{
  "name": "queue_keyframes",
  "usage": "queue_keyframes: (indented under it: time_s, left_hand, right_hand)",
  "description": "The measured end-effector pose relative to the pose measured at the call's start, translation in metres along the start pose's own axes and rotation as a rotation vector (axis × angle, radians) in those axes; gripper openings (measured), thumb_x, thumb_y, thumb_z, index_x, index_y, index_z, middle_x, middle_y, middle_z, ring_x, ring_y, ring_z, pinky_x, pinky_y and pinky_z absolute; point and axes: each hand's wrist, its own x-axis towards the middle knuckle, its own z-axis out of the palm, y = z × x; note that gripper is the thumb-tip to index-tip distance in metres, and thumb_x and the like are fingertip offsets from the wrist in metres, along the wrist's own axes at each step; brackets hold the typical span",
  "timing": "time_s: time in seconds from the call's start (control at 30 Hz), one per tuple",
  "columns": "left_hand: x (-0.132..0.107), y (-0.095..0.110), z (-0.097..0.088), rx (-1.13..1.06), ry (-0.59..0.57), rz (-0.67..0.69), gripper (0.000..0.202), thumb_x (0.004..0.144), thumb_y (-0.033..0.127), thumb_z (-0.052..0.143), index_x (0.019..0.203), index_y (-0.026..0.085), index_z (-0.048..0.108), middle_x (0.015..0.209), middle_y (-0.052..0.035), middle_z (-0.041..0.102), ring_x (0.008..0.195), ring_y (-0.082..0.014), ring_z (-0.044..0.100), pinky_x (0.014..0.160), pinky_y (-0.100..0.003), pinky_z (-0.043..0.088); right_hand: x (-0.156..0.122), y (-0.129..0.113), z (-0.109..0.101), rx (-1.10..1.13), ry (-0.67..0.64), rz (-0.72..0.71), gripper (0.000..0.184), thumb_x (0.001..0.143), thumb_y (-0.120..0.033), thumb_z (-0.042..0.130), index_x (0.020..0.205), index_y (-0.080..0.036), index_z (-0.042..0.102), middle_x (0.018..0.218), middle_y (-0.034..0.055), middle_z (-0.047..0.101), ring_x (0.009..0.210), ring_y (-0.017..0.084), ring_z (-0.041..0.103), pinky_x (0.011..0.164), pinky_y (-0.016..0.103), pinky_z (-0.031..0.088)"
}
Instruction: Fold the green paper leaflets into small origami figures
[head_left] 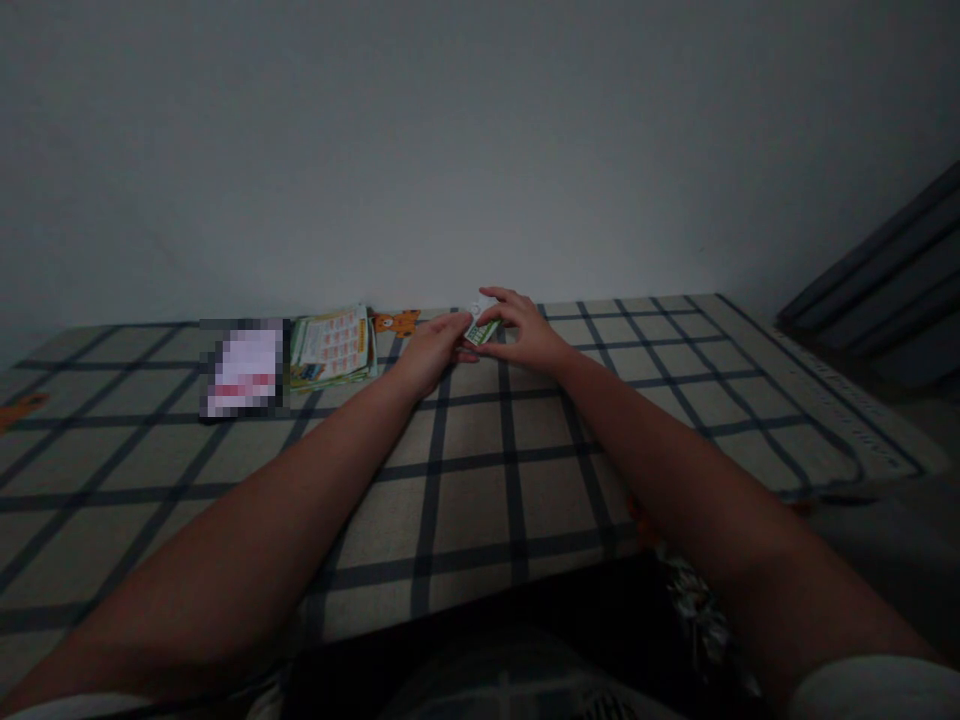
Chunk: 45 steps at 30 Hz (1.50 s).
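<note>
Between my two hands, a small printed card (482, 329), white toward the top and green with pale lettering lower down, is tilted over the checked cloth (469, 510); it is too small and dim for me to tell whether it is thin paper or stiff board. My left hand (435, 352) has its grip closed to a narrow pinch at the card's left edge, the thumb showing in front and fingertips below. My right hand (534, 338) curls more roundly, index finger arched above and thumb beneath, its grip narrowed onto the card's other side. The cloth is pale with dark crossing bands, and its weave looks matte; an orange bear print (396, 323) shows just beyond my left wrist. Left of that lies a stack of printed leaflets (334, 345), flat and rectangular, edges slightly fanned, and just beside it a pale pinkish item (247, 368) blurred into square blocks. A smooth, plain grey wall (480, 150) rises behind, and a dark ridged panel (892, 265) slants at the right.
</note>
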Motion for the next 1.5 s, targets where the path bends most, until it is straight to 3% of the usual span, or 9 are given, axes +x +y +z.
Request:
queue_keyframes:
  time_s: [0.07, 0.13, 0.27, 0.43, 0.63, 0.83, 1.03, 1.23, 1.5]
  left_hand:
    - [0.001, -0.003, -0.001, 0.013, -0.018, 0.012, 0.027, 0.082, 0.040, 0.078, 0.093, 0.015, 0.072, 0.080, -0.0022, 0.069, 0.065, -0.0109, 0.062, 0.060, -0.022, 0.057]
    - [0.002, -0.005, -0.003, 0.026, -0.036, 0.038, 0.031, 0.081, 0.042, 0.079, 0.096, 0.015, 0.074, 0.086, -0.0034, 0.071, 0.069, -0.0118, 0.063, 0.063, -0.022, 0.057]
    - [0.002, -0.007, -0.004, 0.128, -0.109, 0.091, 0.043, 0.077, 0.052, 0.082, 0.098, 0.015, 0.076, 0.089, -0.0051, 0.072, 0.075, -0.0132, 0.063, 0.062, -0.022, 0.056]
    - [-0.001, -0.006, -0.003, 0.217, -0.172, 0.110, 0.053, 0.075, 0.061, 0.081, 0.099, 0.014, 0.078, 0.085, -0.0049, 0.072, 0.073, -0.0131, 0.064, 0.061, -0.022, 0.053]
    - [0.001, -0.007, -0.002, 0.166, -0.061, 0.096, 0.051, 0.073, 0.061, 0.081, 0.093, 0.014, 0.077, 0.083, -0.0048, 0.072, 0.068, -0.0125, 0.063, 0.060, -0.023, 0.054]
    - [0.002, -0.009, -0.006, 0.355, -0.083, 0.162, 0.046, 0.082, 0.056, 0.072, 0.097, 0.013, 0.078, 0.076, -0.0044, 0.072, 0.060, -0.0126, 0.059, 0.057, -0.024, 0.047]
    - [-0.004, -0.003, -0.007, 0.596, -0.098, 0.237, 0.045, 0.089, 0.052, 0.062, 0.101, 0.013, 0.080, 0.068, -0.0041, 0.069, 0.059, -0.0144, 0.057, 0.055, -0.024, 0.040]
    - [-0.011, 0.003, -0.004, 0.739, -0.065, 0.322, 0.042, 0.091, 0.049, 0.058, 0.092, 0.014, 0.082, 0.059, -0.0012, 0.064, 0.056, -0.0137, 0.052, 0.053, -0.024, 0.035]
    - [-0.011, 0.001, -0.003, 0.643, -0.001, 0.283, 0.049, 0.087, 0.057, 0.063, 0.102, 0.015, 0.082, 0.061, -0.0014, 0.066, 0.054, -0.0142, 0.053, 0.053, -0.024, 0.038]
  right_hand:
    - [0.000, -0.001, 0.000, 0.007, -0.013, -0.019, 0.033, 0.076, -0.037, 0.085, 0.104, -0.024, 0.072, 0.154, 0.0113, 0.052, 0.144, 0.034, 0.046, 0.120, 0.057, 0.032]
    - [0.000, -0.002, 0.001, 0.059, 0.020, -0.015, 0.032, 0.079, -0.039, 0.082, 0.106, -0.024, 0.072, 0.151, 0.0119, 0.054, 0.141, 0.033, 0.049, 0.115, 0.055, 0.039]
    - [0.000, 0.003, 0.003, 0.198, 0.162, 0.119, 0.039, 0.089, -0.042, 0.069, 0.123, -0.023, 0.067, 0.137, 0.0142, 0.061, 0.119, 0.027, 0.062, 0.089, 0.041, 0.055]
    - [0.003, 0.008, 0.003, 0.212, 0.161, 0.164, 0.023, 0.090, -0.039, 0.066, 0.099, -0.019, 0.072, 0.101, 0.0087, 0.071, 0.097, 0.021, 0.064, 0.087, 0.037, 0.053]
    - [0.005, 0.006, 0.004, 0.307, 0.219, 0.276, 0.020, 0.085, -0.039, 0.069, 0.086, -0.019, 0.067, 0.083, 0.0029, 0.067, 0.078, 0.017, 0.060, 0.078, 0.033, 0.050]
    - [0.004, -0.004, 0.003, 0.532, 0.091, 0.359, 0.021, 0.080, -0.037, 0.070, 0.089, -0.019, 0.063, 0.083, 0.0022, 0.066, 0.078, 0.016, 0.062, 0.071, 0.029, 0.049]
    - [0.003, -0.014, -0.003, 0.381, 0.034, 0.379, 0.019, 0.082, -0.035, 0.067, 0.087, -0.017, 0.064, 0.074, 0.0006, 0.061, 0.068, 0.014, 0.054, 0.062, 0.027, 0.040]
    - [0.003, -0.016, -0.003, 0.181, 0.059, 0.282, 0.013, 0.079, -0.030, 0.065, 0.076, -0.019, 0.058, 0.066, -0.0035, 0.050, 0.062, 0.012, 0.041, 0.060, 0.027, 0.032]
    - [0.002, -0.015, -0.002, 0.183, 0.063, 0.244, 0.020, 0.080, -0.036, 0.066, 0.074, -0.021, 0.054, 0.067, -0.0022, 0.051, 0.062, 0.013, 0.041, 0.059, 0.028, 0.030]
